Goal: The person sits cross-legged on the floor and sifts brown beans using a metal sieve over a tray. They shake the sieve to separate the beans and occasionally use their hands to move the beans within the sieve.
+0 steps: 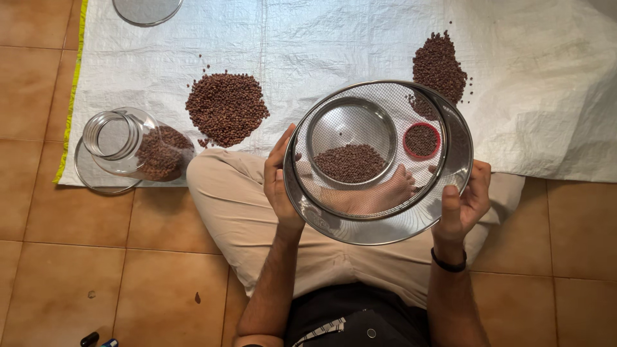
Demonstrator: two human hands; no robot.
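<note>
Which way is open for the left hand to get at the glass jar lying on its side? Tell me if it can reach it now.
Probably yes, but not at once. The left hand grips the rim of the round mesh sieve and must let go first. Between it and the glass jar lies only the bent knee, nothing else blocks.

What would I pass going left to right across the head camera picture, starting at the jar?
Glass jar lying on its side with seeds inside → big seed pile on the white sheet → left hand → mesh sieve → right hand.
</note>
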